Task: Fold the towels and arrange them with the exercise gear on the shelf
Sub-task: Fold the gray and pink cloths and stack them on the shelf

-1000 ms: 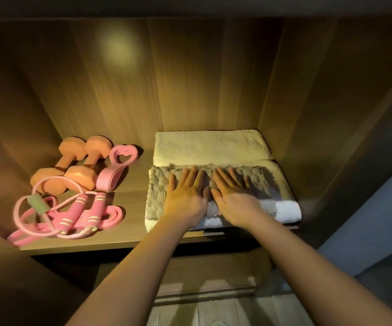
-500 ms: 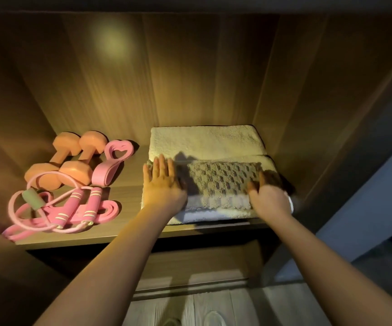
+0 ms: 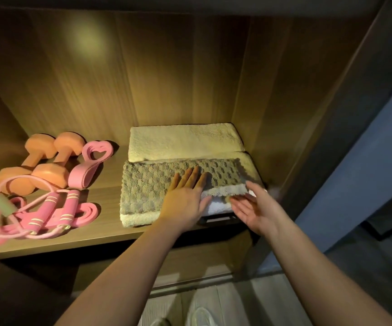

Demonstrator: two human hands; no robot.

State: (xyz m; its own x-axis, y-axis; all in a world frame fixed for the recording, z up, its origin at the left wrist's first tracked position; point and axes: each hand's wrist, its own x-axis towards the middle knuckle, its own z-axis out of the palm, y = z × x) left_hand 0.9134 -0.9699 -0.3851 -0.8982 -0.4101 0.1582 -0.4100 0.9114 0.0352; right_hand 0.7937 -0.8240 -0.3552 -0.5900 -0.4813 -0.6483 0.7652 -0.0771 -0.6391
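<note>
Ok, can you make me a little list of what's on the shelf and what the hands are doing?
place: wooden shelf
left side: two orange dumbbells, a pink heart-shaped loop, a pink jump rope
right side, back: folded cream towel
right side, front: grey checked towel lying on a pale towel
left hand: flat on the grey checked towel, fingers straight
right hand: open, palm up, at the pile's front right corner; cannot tell if it touches

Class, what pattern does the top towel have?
The top towel shows a grey-brown checked weave; head view.
</note>
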